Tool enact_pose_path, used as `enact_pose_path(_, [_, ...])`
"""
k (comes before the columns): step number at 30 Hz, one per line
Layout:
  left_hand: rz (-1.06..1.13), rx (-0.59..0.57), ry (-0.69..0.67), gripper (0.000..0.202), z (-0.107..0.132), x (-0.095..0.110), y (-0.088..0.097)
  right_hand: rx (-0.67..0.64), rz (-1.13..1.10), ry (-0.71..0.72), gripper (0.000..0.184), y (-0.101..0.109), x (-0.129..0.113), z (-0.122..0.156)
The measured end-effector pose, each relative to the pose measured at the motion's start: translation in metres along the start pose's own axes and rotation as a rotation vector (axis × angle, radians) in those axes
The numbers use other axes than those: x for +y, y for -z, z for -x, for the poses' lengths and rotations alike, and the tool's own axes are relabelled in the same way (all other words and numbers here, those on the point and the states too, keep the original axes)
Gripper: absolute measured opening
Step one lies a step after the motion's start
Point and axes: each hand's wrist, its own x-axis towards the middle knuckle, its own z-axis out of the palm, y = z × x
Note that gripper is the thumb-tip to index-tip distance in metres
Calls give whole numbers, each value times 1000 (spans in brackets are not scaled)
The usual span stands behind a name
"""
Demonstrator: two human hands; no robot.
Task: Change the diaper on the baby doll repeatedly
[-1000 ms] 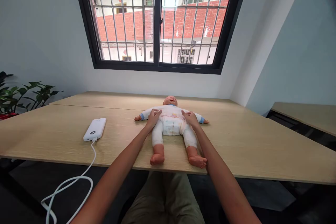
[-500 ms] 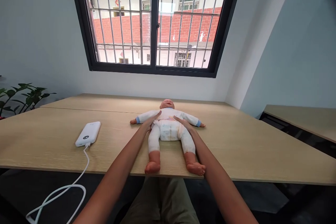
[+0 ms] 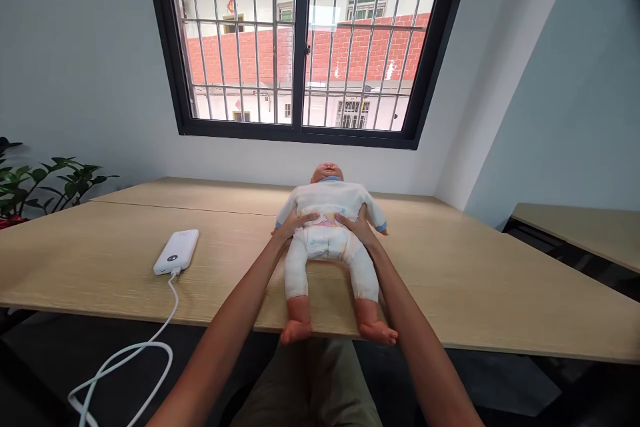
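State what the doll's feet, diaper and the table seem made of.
Doll's feet: probably vinyl or soft plastic, smooth with a slight sheen.
Diaper: likely papery nonwoven, matte, judging by its creases and printed front.
Table: wood or wood-look laminate, satin, by its pale streaky grain.

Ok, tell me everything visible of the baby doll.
The baby doll has a plastic-looking reddish head and feet, and wears a white cloth-like outfit with blue collar and cuffs, and a white diaper with a printed waistband. It is face up, arms and legs spread, feet at the near table edge. The left hand and right hand grip its waist from both sides; its underside is hidden.
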Motion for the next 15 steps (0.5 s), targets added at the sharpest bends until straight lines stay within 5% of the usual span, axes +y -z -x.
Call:
enact_pose_path(4, [88, 1, -69, 77, 22, 30, -5, -69, -149, 39, 113, 4, -26, 19])
enact_pose_path(8, [-25, 28, -49, 80, 83, 47, -13, -49, -332, -117, 89, 11, -46, 55])
enact_pose_path(12, [-314, 107, -24, 75, 150, 41, -18, 99, -289, -252, 78, 16, -45, 107])
enact_pose_path(15, [-475, 130, -17, 56, 189, 26, -22, 208, -152, -274, 72, 22, -23, 148])
